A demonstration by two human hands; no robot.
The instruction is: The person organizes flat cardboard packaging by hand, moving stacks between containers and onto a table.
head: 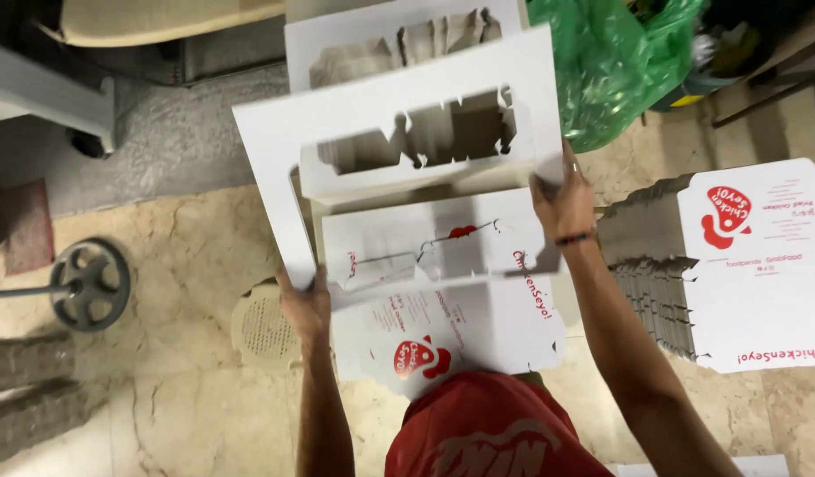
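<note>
We hold a white cardboard sheet (399, 124) with a jagged cut-out window in its middle, lifted up over a printed box blank (443, 291) that lies below it. We use this blank as our landmark. It is white with red marks and it rests flat, just in front of our red shirt (496, 433).

For containers, we see only a green plastic bag (611, 62), beyond the blank and to its right. What is inside the bag we cannot tell. To the right of the blank, well apart from it, stands a thick stack of the same printed blanks (716, 265); its side shows many thin layers. Beyond the blank, another white cut-out sheet (399, 35) lies partly under the one we hold.

To the left of the blank the stone floor (178, 300) gives open room, with a round drain cover (264, 331) just beside the blank and a dark metal wheel (90, 283) farther left. The right edge of the held sheet comes close to the green bag, but we cannot tell if they touch.

Our left hand (306, 305) grips the lower left corner of the held sheet, the fingers closed around its edge. Our right hand (562, 199) pinches the right edge of the same sheet, thumb on top and fingers behind it. A dark band (573, 238) sits on that wrist.
</note>
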